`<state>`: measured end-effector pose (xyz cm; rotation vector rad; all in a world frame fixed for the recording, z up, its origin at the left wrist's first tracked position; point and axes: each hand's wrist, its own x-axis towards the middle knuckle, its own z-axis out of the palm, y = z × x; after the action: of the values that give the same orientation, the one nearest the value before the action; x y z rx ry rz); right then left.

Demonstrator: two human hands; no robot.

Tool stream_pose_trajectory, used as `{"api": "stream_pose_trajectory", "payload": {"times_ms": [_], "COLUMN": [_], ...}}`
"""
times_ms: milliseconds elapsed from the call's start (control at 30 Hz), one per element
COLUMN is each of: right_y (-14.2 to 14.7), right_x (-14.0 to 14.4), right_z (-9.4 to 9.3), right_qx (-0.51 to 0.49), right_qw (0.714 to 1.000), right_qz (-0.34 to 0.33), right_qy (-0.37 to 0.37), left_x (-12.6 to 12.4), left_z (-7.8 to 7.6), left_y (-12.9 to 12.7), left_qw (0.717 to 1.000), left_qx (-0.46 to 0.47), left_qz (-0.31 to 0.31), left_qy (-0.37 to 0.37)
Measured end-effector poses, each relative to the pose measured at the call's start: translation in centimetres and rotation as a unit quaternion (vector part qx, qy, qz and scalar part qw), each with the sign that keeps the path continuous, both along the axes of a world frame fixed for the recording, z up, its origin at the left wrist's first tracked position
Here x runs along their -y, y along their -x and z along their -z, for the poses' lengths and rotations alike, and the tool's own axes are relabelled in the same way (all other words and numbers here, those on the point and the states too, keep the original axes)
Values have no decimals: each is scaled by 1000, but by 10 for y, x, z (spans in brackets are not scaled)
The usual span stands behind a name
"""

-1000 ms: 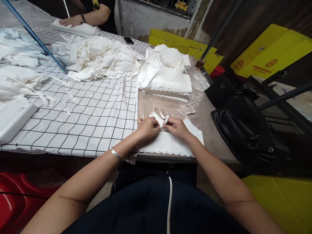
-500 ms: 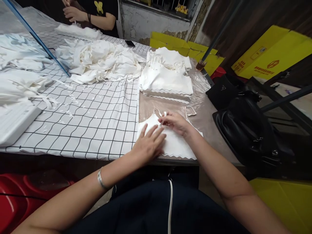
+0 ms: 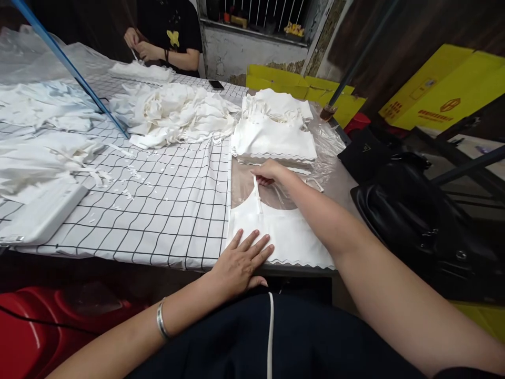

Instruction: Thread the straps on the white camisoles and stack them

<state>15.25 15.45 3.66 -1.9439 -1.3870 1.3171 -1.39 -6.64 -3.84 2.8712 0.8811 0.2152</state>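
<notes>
The left hand (image 3: 241, 261) lies flat, palm down, on the near lower corner of a white top (image 3: 282, 235) that is spread at the table's (image 3: 244, 181) front edge. Its fingers (image 3: 258, 247) are straight and fanned a little apart, pressing the cloth and gripping nothing. The wrist, with a silver bangle (image 3: 160, 320) on it, is bent back over the table edge, and the forearm runs down toward the lap.

The right arm reaches forward across the top, the elbow low and near the body, the forearm slanting up to the left. The right hand (image 3: 269, 171) is past the top's upper edge, knuckles up, the fingers curled inward and pinched on the far end of a thin white strap (image 3: 257, 192). The strap runs taut and straight from the top's upper edge to that hand. The fingertips themselves are tucked under the hand and hidden.

The top lies flat on the bare brown part of the table, its wavy hem along the front edge, just right of a checked cloth (image 3: 158, 205). A stack of folded white tops (image 3: 274, 139) sits just beyond the right hand. A black bag (image 3: 414, 210) rests to the right.
</notes>
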Motion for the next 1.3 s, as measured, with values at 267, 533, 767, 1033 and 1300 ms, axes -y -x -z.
{"api": "stream_pose_trajectory", "payload": {"times_ms": [267, 533, 767, 1033, 1300], "right_y": [-102, -116, -110, -104, -103], "right_x": [182, 238, 225, 229, 227], "right_z": [19, 68, 74, 70, 69], "right_qx": [217, 241, 242, 231, 232], "right_qw": [873, 853, 847, 861, 869], "right_qz": [-178, -106, -187, -176, -176], "right_qy": [-398, -451, -435, -417, -402], "left_x": [1, -128, -204, -232, -238], "left_z": [-6, -62, -46, -75, -122], "left_y": [18, -113, -216, -228, -234], "left_qw": [999, 963, 894, 763, 660], "left_qx": [30, 151, 220, 290, 429], "left_qz": [7, -158, -266, -207, -176], "left_qy": [9, 156, 287, 539, 591]}}
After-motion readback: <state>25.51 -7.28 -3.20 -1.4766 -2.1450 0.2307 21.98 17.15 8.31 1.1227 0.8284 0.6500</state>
